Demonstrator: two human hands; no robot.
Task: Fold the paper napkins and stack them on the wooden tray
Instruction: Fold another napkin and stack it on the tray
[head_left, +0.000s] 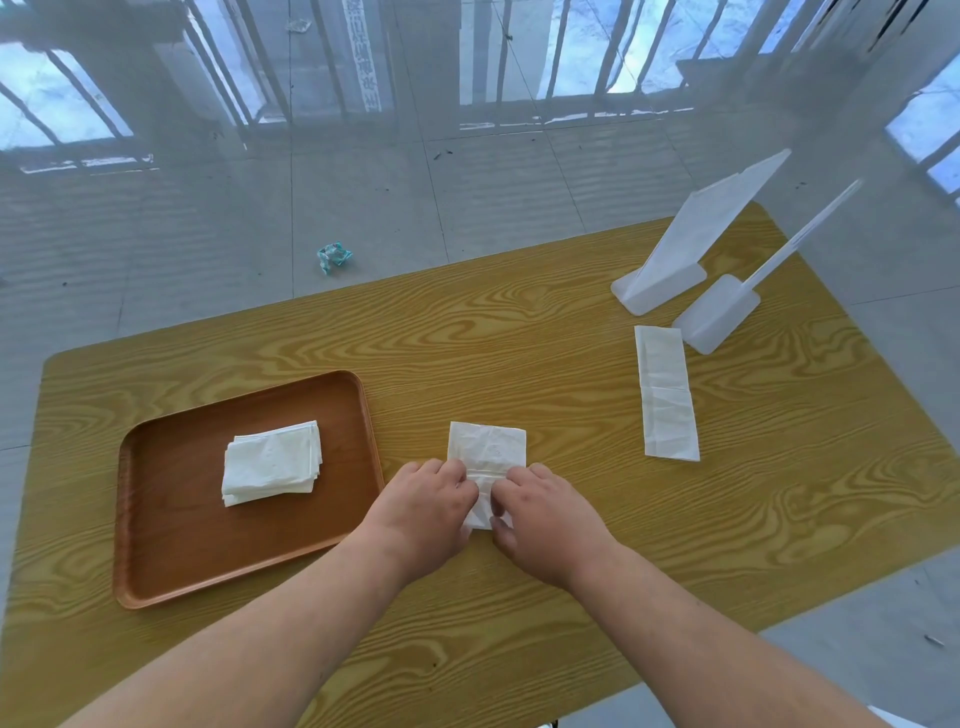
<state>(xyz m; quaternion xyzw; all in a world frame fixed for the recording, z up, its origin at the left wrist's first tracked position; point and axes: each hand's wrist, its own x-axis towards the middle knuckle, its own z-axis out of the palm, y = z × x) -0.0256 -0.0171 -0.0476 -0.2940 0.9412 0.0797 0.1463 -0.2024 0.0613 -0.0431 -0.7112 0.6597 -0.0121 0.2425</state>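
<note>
A white paper napkin (488, 447) lies on the wooden table just right of the brown wooden tray (171, 551). My left hand (421, 514) and my right hand (545, 519) pinch its near edge from both sides, covering the lower part of it. On the tray sits a small stack of folded white napkins (272, 462). Another napkin (666, 392), a long strip, lies flat at the right of the table, away from both hands.
Two white plastic stands (685, 249) (722, 312) rise at the table's far right, close to the long napkin. A crumpled teal wrapper (333, 256) lies on the tiled floor beyond the table's far edge.
</note>
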